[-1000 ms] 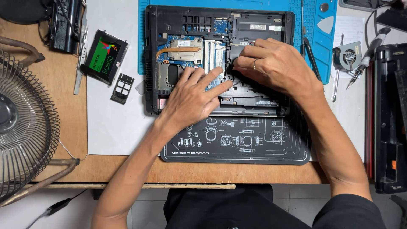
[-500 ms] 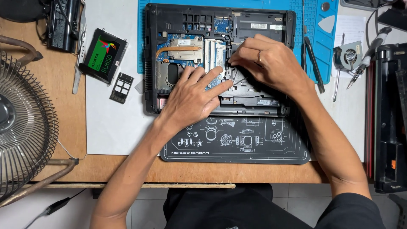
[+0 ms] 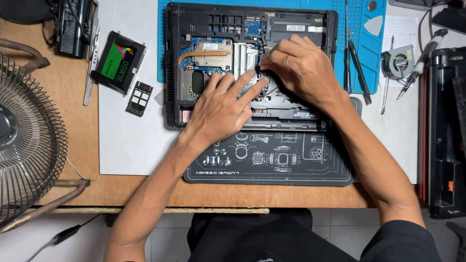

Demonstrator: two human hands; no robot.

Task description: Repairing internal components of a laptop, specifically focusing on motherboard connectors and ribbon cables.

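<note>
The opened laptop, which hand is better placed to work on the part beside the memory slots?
Probably the right hand: its fingers pinch there, while the left hand lies flat on the laptop.

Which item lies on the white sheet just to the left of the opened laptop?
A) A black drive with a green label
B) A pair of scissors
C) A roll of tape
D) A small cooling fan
A: the black drive with a green label lies on the white sheet, left of the opened laptop that the left hand and right hand rest in; the small cooling fan lies to the right.
</note>
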